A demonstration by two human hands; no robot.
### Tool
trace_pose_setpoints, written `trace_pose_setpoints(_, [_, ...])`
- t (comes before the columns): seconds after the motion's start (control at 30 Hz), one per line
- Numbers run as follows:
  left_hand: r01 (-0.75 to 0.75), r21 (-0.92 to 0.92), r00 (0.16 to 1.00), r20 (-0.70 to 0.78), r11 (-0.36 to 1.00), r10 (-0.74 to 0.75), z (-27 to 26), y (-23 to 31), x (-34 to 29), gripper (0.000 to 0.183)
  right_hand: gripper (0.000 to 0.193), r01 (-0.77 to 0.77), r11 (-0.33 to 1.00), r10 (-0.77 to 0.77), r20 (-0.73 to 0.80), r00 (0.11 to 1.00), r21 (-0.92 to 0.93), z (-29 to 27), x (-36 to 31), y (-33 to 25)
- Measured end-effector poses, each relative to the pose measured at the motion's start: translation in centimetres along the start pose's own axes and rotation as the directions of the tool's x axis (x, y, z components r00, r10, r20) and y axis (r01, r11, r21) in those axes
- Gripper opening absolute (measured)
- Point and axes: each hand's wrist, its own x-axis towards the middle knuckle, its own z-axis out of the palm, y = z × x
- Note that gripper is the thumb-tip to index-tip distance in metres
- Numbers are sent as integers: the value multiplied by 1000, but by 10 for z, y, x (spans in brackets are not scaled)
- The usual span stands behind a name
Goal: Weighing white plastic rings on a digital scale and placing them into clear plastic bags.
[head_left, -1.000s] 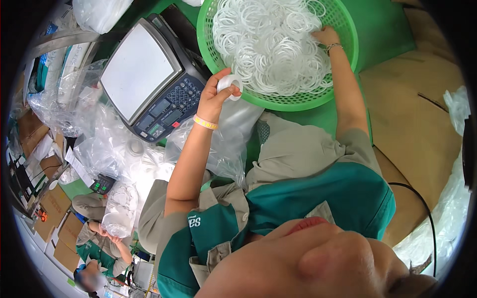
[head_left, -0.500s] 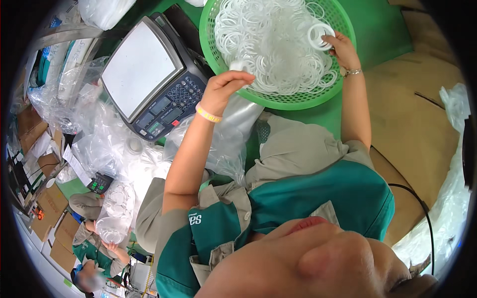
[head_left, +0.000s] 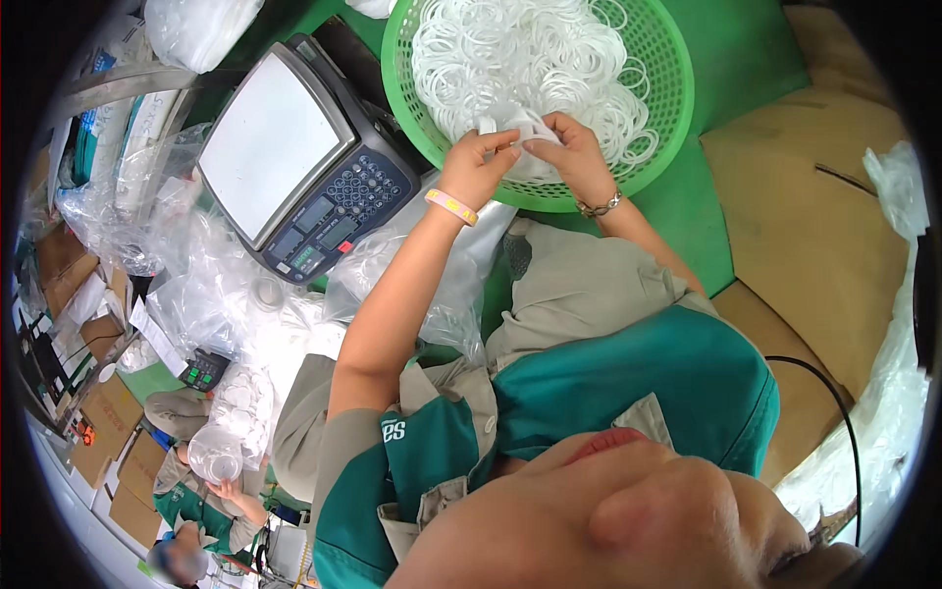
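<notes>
The right hand has moved over, close beside the left hand, at the top middle of the frame. Both hands' fingers pinch white rings over the green basket. A scale sits at the upper left.

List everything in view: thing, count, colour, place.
basket: one, green, top centre
white rings: many, white, mostly in the basket
scale: one, dark and white, left of the basket
plastic bags: several, clear, left and centre
cardboard: several pieces, brown, right and lower left
cable: one, black, right
co-worker: one, green-and-beige clothes, lower left
uniform: one, green and beige, lower centre
left hand: one, bare, holding white rings over the basket
right hand: one, bare, beside the left hand, holding white rings
</notes>
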Motion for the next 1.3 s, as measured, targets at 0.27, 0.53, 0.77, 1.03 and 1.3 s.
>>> trace_pose_setpoints(0.27, [-29,185,999,-40,982,37,2,6,2,19,11,-43,986,35,57,998,158,5,-1,1])
trace_pose_setpoints(0.53, [-114,193,987,-87,975,133,1,6,4,16,12,-76,995,76,11,997,71,-2,4,4])
trace_pose_setpoints(0.77, [11,202,992,-123,979,14,-5,5,5,19,10,-130,987,129,-18,991,-91,-10,8,-5])
trace_pose_setpoints(1.03, [38,-281,958,284,959,46,-18,-12,5,24,8,-42,999,42,9,999,-1,-12,9,1])
trace_pose_setpoints(1.3, [-46,216,995,94,975,26,-39,-13,10,22,32,91,852,-85,36,996,-515,-75,39,15])
